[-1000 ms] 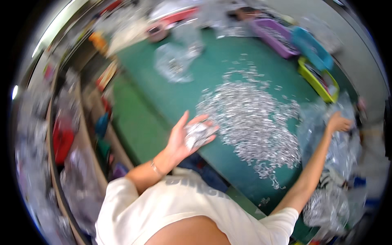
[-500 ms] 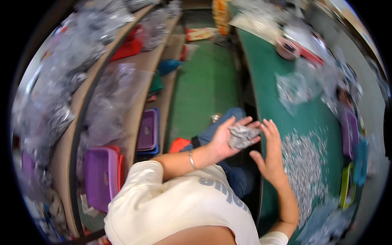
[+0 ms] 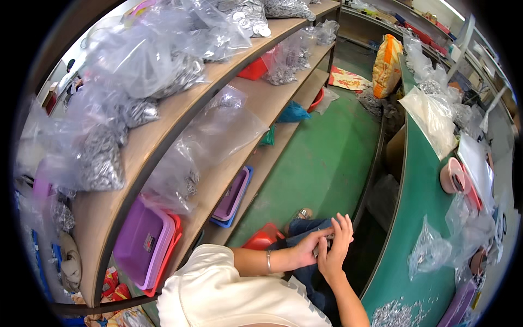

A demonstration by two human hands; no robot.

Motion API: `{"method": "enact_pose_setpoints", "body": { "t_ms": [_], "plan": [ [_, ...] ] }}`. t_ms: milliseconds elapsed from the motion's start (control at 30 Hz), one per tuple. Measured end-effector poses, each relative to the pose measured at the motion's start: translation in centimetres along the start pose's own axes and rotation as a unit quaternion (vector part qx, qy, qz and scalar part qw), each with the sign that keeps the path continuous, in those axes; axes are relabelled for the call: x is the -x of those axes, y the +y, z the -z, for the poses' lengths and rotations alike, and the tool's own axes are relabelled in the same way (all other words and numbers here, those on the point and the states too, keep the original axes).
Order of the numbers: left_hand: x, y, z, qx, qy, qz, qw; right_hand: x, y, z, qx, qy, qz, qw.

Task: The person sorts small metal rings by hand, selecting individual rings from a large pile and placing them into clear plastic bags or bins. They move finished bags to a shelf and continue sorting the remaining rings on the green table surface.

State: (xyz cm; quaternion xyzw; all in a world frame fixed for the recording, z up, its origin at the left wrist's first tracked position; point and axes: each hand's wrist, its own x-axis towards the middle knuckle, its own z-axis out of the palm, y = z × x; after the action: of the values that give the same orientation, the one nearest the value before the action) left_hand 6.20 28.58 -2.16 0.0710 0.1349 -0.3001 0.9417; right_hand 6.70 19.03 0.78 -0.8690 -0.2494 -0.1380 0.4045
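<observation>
A clump of small silver metal pieces (image 3: 316, 250) is cupped between my two hands, low in front of my body and beside the green table. Underneath lies my left hand (image 3: 306, 252), palm turned up with the pieces on it. My right hand (image 3: 336, 252) closes over them from the right, fingers together, and hides most of the clump. More of the same-looking pieces (image 3: 393, 315) lie spread on the green table (image 3: 417, 234), at the lower edge of the view.
Wooden shelves (image 3: 239, 163) on the left carry clear bags of silver parts (image 3: 101, 158) and a purple bin (image 3: 136, 240). A pink cup (image 3: 453, 175) and a plastic bag (image 3: 429, 248) are on the table. Down the aisle stands an orange-yellow sack (image 3: 388, 65).
My right hand has come over the left, covering pieces that lay exposed on the left palm. The view has swung left and farther up the aisle, so less of the spread pieces shows.
</observation>
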Motion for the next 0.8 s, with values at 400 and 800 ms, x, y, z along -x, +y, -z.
{"method": "enact_pose_setpoints", "body": {
  "t_ms": [400, 800],
  "plan": [
    [-6.1, 6.5, 1.9, 0.03, 0.096, -0.091, 0.991, -7.9, 5.8, -3.3, 0.0, -0.066, -0.006, 0.998],
    [-15.9, 24.9, 4.0, 0.046, 0.222, -0.216, 0.95, -21.5, 24.0, 6.5, 0.119, -0.005, -0.057, 0.991]
  ]
}}
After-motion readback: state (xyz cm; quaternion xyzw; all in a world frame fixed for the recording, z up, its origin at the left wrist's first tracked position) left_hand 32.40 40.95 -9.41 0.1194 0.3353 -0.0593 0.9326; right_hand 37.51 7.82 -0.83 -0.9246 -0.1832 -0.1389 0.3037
